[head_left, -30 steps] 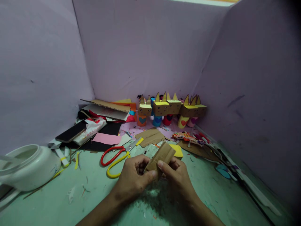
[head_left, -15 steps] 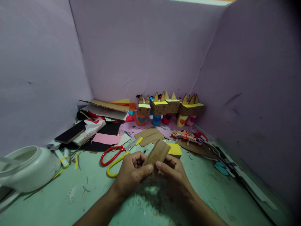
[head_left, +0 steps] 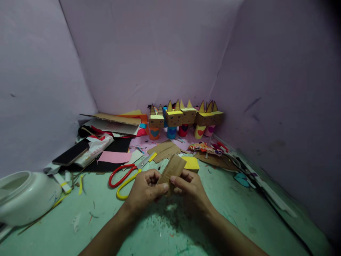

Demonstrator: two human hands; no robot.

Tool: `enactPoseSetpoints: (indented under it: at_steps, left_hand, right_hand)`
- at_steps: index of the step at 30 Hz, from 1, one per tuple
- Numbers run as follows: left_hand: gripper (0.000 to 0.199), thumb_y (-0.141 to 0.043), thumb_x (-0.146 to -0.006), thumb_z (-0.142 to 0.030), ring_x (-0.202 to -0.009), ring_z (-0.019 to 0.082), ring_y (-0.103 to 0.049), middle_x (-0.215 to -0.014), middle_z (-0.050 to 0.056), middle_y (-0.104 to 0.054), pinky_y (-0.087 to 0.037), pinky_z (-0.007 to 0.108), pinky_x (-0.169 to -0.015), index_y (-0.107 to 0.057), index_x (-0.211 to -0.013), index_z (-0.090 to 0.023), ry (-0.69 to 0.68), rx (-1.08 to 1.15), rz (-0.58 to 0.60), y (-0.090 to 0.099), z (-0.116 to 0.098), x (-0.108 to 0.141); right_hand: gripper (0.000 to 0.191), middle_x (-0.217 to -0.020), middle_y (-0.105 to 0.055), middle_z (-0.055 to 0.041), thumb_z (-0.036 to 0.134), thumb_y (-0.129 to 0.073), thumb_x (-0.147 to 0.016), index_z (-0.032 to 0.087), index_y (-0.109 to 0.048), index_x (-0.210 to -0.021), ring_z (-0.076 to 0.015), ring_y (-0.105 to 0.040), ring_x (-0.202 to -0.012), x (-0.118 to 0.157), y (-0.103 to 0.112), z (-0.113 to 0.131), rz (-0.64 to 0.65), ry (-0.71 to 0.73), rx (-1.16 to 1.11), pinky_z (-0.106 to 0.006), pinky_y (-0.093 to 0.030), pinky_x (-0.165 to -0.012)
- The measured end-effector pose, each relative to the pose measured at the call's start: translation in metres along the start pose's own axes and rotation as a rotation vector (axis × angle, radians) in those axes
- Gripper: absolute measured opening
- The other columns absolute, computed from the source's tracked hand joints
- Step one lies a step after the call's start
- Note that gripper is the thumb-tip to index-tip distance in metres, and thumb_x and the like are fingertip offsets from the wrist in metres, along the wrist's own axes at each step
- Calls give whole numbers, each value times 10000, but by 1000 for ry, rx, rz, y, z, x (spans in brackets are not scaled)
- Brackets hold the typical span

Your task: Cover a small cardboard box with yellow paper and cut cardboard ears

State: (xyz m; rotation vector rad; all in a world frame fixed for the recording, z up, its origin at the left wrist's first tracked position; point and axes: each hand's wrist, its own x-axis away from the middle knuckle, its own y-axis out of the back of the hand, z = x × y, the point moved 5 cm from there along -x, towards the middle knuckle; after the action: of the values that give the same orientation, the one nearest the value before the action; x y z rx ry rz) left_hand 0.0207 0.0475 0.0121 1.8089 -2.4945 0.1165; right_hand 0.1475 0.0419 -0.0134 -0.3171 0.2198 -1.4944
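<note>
Around the back and sides of the worktop (head_left: 55,236) stand three pale purple walls (head_left: 151,53); the worktop itself is green and littered with small scraps. Over its near middle reach two hands, both curled in and gripping a single brown cardboard piece (head_left: 172,169). The left hand (head_left: 145,186) pinches its near left part, thumb on the face and fingers bent behind; the right hand (head_left: 188,185) holds its right edge, thumb pressed on the face, fingers folded behind.

One white pot (head_left: 29,199) sits at the left, partly out of view. Five figures (head_left: 174,119) stand in a far row, with box heads and pointed ears above orange, blue, red, yellow and pink cylinders. One pair of scissors (head_left: 140,167) lies just left of the left hand, one handle red, one yellow, blades pointing far and right. Beyond the hands lies one flat cardboard sheet (head_left: 161,151).

Narrow and straight-sided, the held piece slants, its far end to the right, with faint lines along its face. One yellow block (head_left: 191,163) shows just behind it.
</note>
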Motion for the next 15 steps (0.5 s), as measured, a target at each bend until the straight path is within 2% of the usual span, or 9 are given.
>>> enactPoseSetpoints:
  at_steps: [6,15]
  left_hand:
    - [247,-679,-520,-291,-357,52,-386,-422,-49,-486,-281,180,-363,-476,-550,-154,25,16,-8,0,2,1]
    - [210,-653,-521,-268,-359,59,-390,-405,-54,-474,-289,187,-367,-471,-531,-163,8,28,-35,0,2,2]
  right_hand:
    - [212,-557,-583,5,308,-702,-597,124,-651,-688,-109,-481,-488,1,-1,0,-4,5,29,-217,-377,-466]
    - [260,-655,-657,-35,309,-730,-558,123,-658,-726,-173,-574,-606,0,-3,3,13,28,87,-269,-442,-561]
